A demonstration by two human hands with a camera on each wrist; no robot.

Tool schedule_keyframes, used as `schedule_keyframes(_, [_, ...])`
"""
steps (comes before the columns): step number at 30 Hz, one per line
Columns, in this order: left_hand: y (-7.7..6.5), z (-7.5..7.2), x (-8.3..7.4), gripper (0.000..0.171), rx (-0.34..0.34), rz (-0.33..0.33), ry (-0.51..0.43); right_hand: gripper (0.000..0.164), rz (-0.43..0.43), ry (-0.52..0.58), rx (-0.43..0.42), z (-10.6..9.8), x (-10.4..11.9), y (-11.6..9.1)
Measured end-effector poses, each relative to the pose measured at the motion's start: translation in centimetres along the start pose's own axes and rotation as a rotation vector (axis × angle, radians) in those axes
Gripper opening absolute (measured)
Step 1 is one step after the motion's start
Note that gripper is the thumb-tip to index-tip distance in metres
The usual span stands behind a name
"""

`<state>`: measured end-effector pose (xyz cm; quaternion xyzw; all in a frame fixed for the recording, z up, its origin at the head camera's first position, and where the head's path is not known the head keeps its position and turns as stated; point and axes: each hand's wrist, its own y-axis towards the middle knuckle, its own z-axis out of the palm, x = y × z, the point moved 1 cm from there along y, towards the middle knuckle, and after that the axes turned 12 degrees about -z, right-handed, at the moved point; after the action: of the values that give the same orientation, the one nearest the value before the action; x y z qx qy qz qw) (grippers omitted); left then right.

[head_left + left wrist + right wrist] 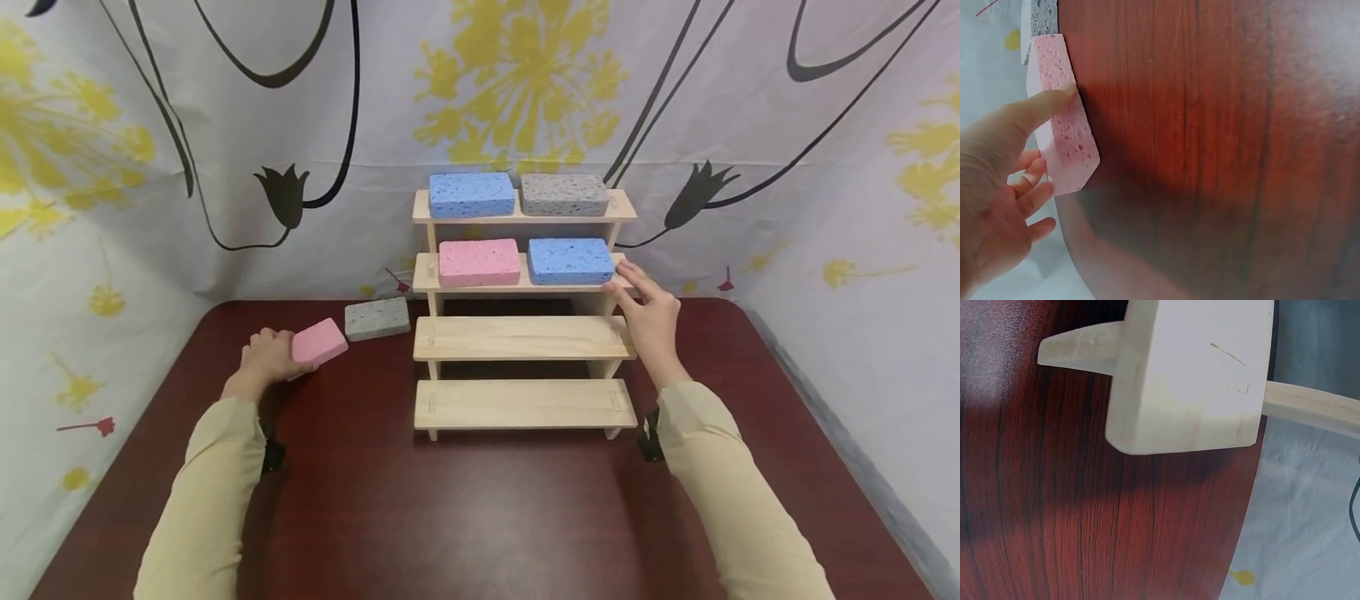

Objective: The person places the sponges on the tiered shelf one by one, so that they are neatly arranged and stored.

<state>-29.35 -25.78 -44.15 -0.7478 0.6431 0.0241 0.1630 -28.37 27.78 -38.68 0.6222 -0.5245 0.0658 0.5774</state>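
A pink sponge (318,342) is held in my left hand (267,360) at the left of the table. In the left wrist view the thumb lies across the narrow side of this pink sponge (1072,134), with fingers behind it. A grey sponge (377,318) lies just beyond it. My right hand (654,321) is at the right end of a stepped wooden rack (525,337), its fairly straight fingers and thumb right at the corner of a blue sponge (571,262) on the second shelf from the top. The right wrist view shows none of this hand's fingers.
Left of that blue sponge sits another pink sponge (479,262). The top shelf carries a blue sponge (472,195) and a grey sponge (564,195). Two lower shelves show bare wood. The rack stands on a dark red table (487,517), with patterned cloth (375,125) behind.
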Motion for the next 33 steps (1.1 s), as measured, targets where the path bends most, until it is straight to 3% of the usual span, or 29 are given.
schedule_keyframes(7, [-1.0,0.5,0.1,0.072,0.035,0.008,-0.103,0.04,0.006,0.009,0.004,0.0,0.3,0.2])
schedule_keyframes(19, [-2.4,1.0,0.2,0.076,0.063,0.032,-0.103,0.04,0.003,0.003,0.014,0.0,0.0,0.1])
schedule_keyframes(29, [-4.7,-1.3,-2.6,0.077,0.073,0.119,-0.195,0.038,0.02,0.049,0.003,-0.4,2.3,0.1])
schedule_keyframes(33, [-5.4,-2.2,-4.1,0.075,0.037,0.198,-0.226,0.038,0.015,0.049,-0.003,0.0,1.3,0.1])
